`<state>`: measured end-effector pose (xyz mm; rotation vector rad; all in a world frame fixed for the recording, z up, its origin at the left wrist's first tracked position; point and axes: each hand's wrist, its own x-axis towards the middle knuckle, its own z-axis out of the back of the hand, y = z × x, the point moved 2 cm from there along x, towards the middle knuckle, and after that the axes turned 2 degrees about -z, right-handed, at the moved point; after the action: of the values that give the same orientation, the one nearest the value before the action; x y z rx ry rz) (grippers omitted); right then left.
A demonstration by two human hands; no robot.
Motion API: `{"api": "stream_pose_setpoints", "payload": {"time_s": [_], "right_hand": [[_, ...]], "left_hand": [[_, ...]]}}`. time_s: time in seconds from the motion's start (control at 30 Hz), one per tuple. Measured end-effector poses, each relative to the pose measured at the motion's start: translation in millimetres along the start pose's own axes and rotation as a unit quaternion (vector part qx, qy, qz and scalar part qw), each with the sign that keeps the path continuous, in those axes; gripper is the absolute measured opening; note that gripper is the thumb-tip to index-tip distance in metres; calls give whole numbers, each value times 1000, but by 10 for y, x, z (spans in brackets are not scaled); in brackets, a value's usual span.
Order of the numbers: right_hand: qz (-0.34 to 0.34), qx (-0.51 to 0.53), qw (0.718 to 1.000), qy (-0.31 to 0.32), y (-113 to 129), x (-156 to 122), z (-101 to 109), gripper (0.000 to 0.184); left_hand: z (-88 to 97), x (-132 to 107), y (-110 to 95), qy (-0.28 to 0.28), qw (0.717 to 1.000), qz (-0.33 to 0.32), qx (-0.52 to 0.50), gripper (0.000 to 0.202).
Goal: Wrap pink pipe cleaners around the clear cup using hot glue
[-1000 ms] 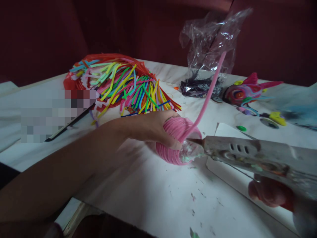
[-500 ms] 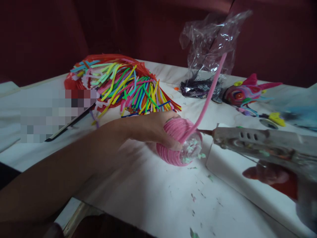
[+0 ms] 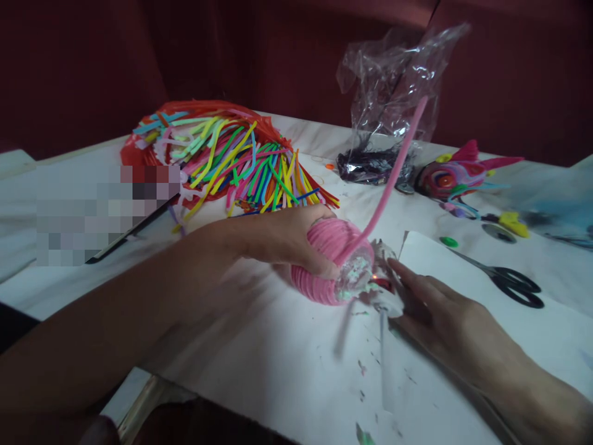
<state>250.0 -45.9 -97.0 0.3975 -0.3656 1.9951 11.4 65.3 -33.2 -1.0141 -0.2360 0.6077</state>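
My left hand is closed around a small clear jar wrapped in pink pipe cleaner, held on its side just above the white table. The loose end of the pink pipe cleaner sticks up and to the right from the jar. My right hand reaches in from the right with fingers stretched out, the fingertips touching the bare clear end of the jar. It holds nothing that I can see. No glue gun is in view.
A heap of coloured pipe cleaners lies at the back left. A clear plastic bag and a dark bundle stand behind. A colourful pipe-cleaner figure, black scissors on white paper lie right.
My right hand held a glue gun at the jar's end, drew it back to the right, and now reaches to the jar without it. The scissors have come into sight.
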Motion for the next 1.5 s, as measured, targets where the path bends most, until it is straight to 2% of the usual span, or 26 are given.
{"api": "stream_pose_setpoints", "payload": {"time_s": [0.07,0.17,0.23,0.3,0.37,0.4,0.43,0.47,0.57,0.73,0.93,1.07,1.3,1.5], "right_hand": [[25,2,1000,9,19,23,24,60],[54,4,998,14,58,75,192,54],[47,25,998,-14,105,136,371,43],[40,80,993,-75,178,223,564,30],[58,95,989,-102,275,337,703,19],[47,128,986,-92,313,405,738,26],[68,145,985,-66,359,473,749,27],[98,139,982,-86,397,535,759,28],[130,115,983,-67,445,677,667,31],[72,159,982,-73,389,724,512,39],[42,176,982,-46,303,724,478,57],[11,200,979,-29,255,730,443,57],[12,160,987,-32,307,784,471,59],[-56,132,990,15,274,761,409,62]], "left_hand": [[-2,-8,-21,-5,1000,-3,12,67],[-3,-17,-42,-10,999,-6,32,70],[-13,-14,-50,-11,999,-5,38,70],[-37,-4,-63,-11,999,-7,33,68],[-71,5,-84,-4,1000,-5,24,67],[-87,7,-97,-3,1000,-5,22,64],[-100,6,-110,-2,1000,-3,21,61],[-110,4,-122,-2,1000,-3,21,57],[-110,-15,-140,-12,999,-7,33,52],[-80,-36,-109,-18,997,-4,75,54],[-107,-35,-86,-13,998,-3,67,57],[-113,-40,-84,-10,997,-3,70,56],[-90,-43,-83,-7,997,-5,72,57],[-105,-37,-93,-1,998,-12,61,54]]}}
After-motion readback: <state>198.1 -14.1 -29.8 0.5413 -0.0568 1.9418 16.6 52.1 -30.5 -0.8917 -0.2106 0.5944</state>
